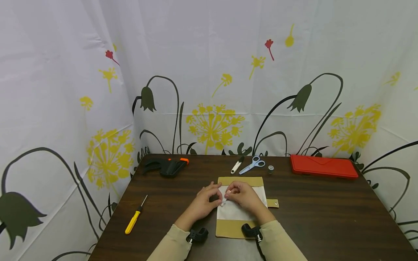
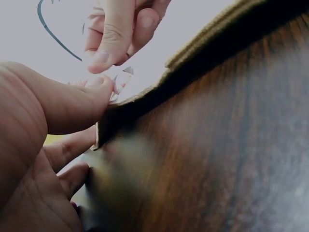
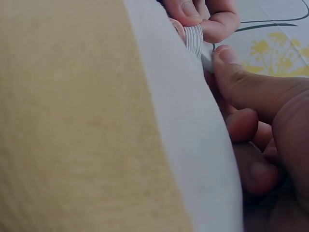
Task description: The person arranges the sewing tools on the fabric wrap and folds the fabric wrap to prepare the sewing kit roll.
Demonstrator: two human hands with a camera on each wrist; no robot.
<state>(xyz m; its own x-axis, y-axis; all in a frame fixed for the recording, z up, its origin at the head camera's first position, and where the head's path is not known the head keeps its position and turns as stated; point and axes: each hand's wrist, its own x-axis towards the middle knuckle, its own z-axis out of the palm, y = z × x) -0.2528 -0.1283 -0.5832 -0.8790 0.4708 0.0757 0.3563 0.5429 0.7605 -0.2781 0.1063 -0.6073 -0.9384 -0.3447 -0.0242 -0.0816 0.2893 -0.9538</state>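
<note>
A flat fabric cover (image 1: 230, 214), off-white with mustard bands at both ends, lies under both hands; a mustard strap (image 1: 272, 203) with a snap sticks out at its right. My left hand (image 1: 205, 202) pinches the cover's left edge, thumb above and fingers below in the left wrist view. Against that edge my right hand (image 1: 243, 195) pinches a small white piece. In the right wrist view this white ribbed piece (image 3: 194, 41) looks like elastic, with left-hand fingertips right at it. Fingers hide much of it.
A yellow-handled screwdriver (image 1: 133, 221) lies at the left, a black and orange glue gun (image 1: 168, 166) behind it. Across the back are a white cutter (image 1: 236, 166), blue scissors (image 1: 251, 165), a small round item (image 1: 270, 169) and a red case (image 1: 323, 166).
</note>
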